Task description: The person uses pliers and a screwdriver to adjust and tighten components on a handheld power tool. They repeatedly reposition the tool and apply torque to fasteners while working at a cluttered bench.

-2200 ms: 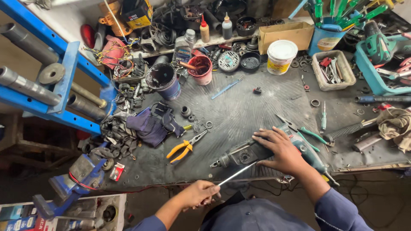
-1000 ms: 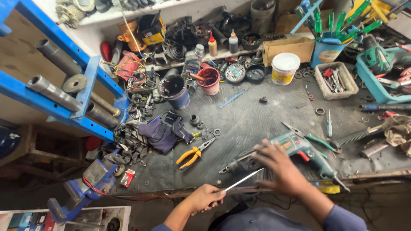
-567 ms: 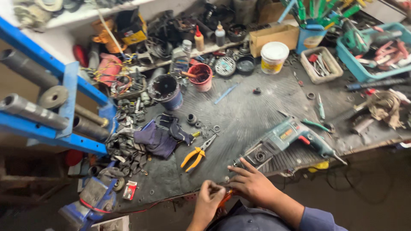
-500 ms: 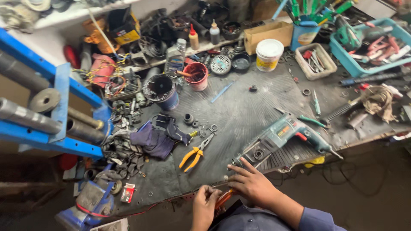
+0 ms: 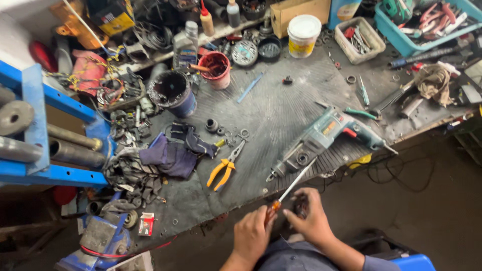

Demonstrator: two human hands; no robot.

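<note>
Hands: left hand (image 5: 253, 233) grips screwdriver (image 5: 291, 186); right hand (image 5: 310, 221) closed on small dark part (image 5: 300, 205).

Orange-handled screwdriver (image 5: 291, 186), shaft slanting up toward the teal rotary hammer (image 5: 326, 138).

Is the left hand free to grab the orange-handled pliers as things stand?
Probably not straight away: the left hand is wrapped round the screwdriver handle. The path itself looks open, since the pliers lie alone on bare bench, just up and left of that hand.
</note>
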